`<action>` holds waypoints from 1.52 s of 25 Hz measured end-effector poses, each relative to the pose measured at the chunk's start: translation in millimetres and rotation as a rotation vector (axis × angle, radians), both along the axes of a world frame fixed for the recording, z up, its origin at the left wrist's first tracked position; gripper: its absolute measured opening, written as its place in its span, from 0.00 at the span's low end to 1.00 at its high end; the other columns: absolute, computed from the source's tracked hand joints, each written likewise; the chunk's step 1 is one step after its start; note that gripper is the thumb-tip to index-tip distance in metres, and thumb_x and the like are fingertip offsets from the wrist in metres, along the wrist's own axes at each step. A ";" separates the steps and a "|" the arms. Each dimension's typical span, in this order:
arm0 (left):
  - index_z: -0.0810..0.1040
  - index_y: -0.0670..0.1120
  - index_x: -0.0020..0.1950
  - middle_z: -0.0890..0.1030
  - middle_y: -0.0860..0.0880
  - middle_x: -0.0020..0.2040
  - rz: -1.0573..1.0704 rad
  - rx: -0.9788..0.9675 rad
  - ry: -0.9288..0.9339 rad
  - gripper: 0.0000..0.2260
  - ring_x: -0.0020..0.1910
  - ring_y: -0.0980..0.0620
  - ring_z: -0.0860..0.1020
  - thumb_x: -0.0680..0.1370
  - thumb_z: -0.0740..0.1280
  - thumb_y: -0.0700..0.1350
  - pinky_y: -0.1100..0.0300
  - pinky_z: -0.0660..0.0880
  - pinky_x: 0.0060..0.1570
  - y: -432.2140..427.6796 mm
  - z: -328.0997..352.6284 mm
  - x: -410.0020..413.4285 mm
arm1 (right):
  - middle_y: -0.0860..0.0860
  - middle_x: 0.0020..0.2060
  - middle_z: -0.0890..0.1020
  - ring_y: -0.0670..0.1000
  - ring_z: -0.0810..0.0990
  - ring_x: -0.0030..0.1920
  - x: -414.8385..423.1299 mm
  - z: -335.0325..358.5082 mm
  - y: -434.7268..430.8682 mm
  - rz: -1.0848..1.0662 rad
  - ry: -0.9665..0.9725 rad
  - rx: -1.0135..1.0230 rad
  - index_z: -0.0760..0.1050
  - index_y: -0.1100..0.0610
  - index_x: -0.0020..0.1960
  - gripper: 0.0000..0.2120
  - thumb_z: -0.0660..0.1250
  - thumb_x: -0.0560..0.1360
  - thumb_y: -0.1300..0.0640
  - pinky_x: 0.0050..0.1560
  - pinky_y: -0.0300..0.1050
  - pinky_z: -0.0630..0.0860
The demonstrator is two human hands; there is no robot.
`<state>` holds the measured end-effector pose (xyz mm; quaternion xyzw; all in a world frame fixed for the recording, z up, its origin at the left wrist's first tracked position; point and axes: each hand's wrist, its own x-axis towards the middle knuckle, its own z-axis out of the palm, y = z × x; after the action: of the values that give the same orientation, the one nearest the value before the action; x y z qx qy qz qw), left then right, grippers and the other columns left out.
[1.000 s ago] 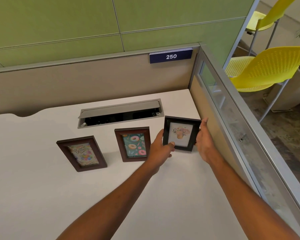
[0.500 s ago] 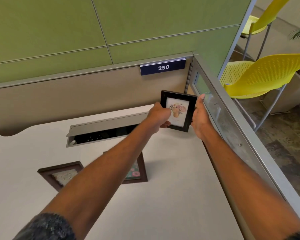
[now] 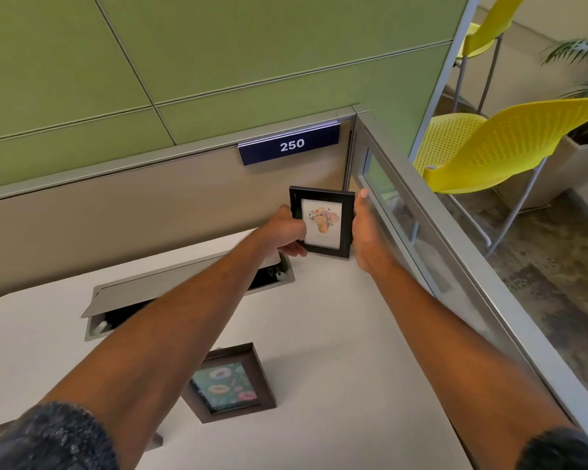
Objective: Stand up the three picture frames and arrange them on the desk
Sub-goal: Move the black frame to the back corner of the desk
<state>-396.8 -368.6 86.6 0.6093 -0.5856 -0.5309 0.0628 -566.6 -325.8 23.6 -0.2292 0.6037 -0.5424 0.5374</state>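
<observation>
A black frame with a flower picture (image 3: 322, 222) stands upright at the far right corner of the white desk (image 3: 336, 334), close to the back partition. My left hand (image 3: 282, 232) grips its left edge and my right hand (image 3: 365, 232) presses flat against its right edge. A brown frame with a donut picture (image 3: 230, 385) stands nearer to me, partly behind my left forearm. The third frame is almost wholly hidden under my left arm; only a small corner (image 3: 155, 440) shows.
A grey cable hatch (image 3: 170, 293) lies open in the desk behind my left arm. A beige partition with a blue "250" sign (image 3: 289, 144) runs along the back, and a glass side panel (image 3: 421, 239) bounds the right. Yellow chairs (image 3: 489, 147) stand beyond the panel.
Both hands carried the black frame from the desk's middle toward the far right corner, and it now sits upright by the back partition. My head has leaned forward, so the other frames look nearer.
</observation>
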 end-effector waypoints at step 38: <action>0.66 0.48 0.83 0.79 0.42 0.67 0.250 -0.286 0.012 0.29 0.59 0.41 0.86 0.82 0.62 0.34 0.45 0.85 0.58 38.5 47.8 42.7 | 0.60 0.80 0.73 0.60 0.71 0.81 21.2 -15.9 106.7 0.035 0.045 0.221 0.71 0.61 0.81 0.44 0.56 0.82 0.26 0.84 0.60 0.63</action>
<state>-354.1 -330.1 134.3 0.6588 -0.5745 -0.4341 0.2178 -545.4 -219.0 7.7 -0.1911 0.6679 -0.4577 0.5549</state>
